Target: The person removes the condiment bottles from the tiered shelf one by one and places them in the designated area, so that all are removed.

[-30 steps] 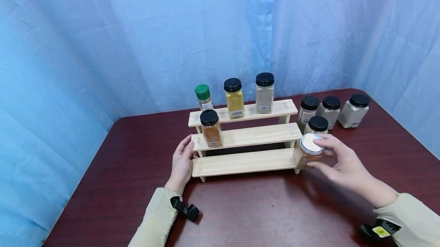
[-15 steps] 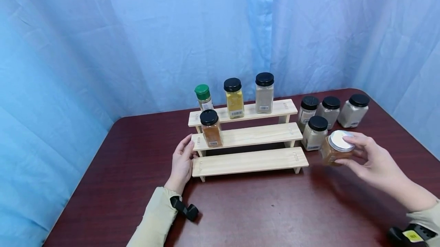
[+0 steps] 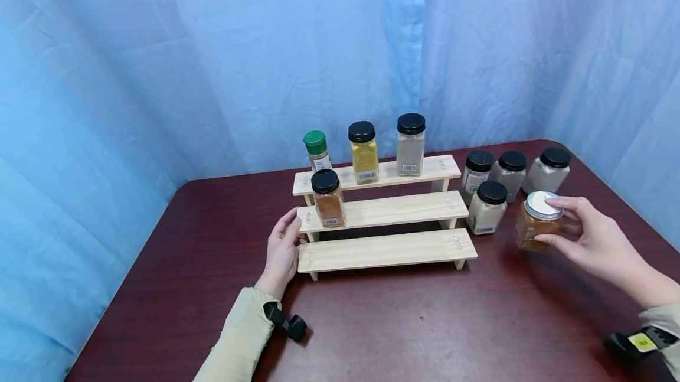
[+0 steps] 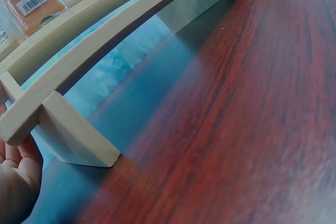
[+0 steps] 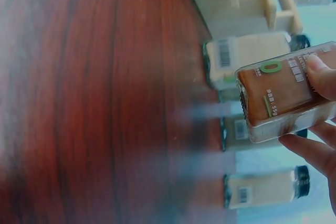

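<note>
At the right of the three-step wooden spice rack (image 3: 385, 252), my right hand (image 3: 589, 231) grips a square jar of brown powder (image 3: 535, 231) with a silver lid. The right wrist view shows thumb and fingers on opposite sides of this jar (image 5: 283, 87), which looks lifted off the table. My left hand (image 3: 280, 255) holds the rack's left end; in the left wrist view its fingers curl under a shelf end (image 4: 18, 124). A black-lidded jar of orange-brown powder (image 3: 329, 208) stands on the middle step. A green-topped bottle (image 3: 320, 154), a yellow jar (image 3: 364, 160) and a grey jar (image 3: 410, 149) stand on the top step.
Beside the rack's right end stand several black-lidded jars: a pale one (image 3: 486, 214) in front, a labelled one (image 3: 474, 180), a grey one (image 3: 510, 178) and a white one (image 3: 545, 175). Blue curtains (image 3: 265, 75) hang behind the dark red table (image 3: 398, 323).
My right hand has carried the silver-lidded jar from the bottom step's right end rightward, past the pale jar. My left hand has stayed at the rack's left end.
</note>
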The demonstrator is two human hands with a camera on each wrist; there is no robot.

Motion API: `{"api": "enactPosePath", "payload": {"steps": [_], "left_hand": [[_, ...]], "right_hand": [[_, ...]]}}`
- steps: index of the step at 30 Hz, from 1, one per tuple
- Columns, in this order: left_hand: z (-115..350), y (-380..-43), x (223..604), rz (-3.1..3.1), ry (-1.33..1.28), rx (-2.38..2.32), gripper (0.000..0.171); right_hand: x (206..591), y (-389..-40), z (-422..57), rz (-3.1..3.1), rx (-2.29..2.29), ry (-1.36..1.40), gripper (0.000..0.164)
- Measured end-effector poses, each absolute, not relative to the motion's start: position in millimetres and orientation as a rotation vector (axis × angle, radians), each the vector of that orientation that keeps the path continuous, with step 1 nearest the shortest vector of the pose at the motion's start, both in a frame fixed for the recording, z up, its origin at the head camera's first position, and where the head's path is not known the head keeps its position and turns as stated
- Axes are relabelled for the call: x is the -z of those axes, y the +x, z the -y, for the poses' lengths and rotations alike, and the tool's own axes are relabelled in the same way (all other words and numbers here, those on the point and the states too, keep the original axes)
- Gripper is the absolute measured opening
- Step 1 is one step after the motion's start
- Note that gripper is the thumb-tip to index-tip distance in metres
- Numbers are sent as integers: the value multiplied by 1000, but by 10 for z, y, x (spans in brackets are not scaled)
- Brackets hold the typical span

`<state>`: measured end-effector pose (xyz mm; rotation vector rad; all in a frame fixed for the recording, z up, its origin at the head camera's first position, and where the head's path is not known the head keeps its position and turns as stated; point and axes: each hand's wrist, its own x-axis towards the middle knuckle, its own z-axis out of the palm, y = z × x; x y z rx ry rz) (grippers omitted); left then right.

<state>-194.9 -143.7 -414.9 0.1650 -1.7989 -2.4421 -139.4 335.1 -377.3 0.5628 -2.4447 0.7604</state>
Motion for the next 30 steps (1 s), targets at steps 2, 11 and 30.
{"api": "enactPosePath", "payload": {"steps": [2,11,30], "left_hand": [[1438,-1952,4148,1807,167,2437,42],[1436,-1954,4153,1822,163,2427,45],[1436,-1937,4157,1847,162,2414,46]], "right_hand": [[3799,-1427,-3365,2459,-764,553,75],[3839,-1507,-3438,2553,-885,508,67],[3901,-1702,-3455,2554,-880,567,67]]}}
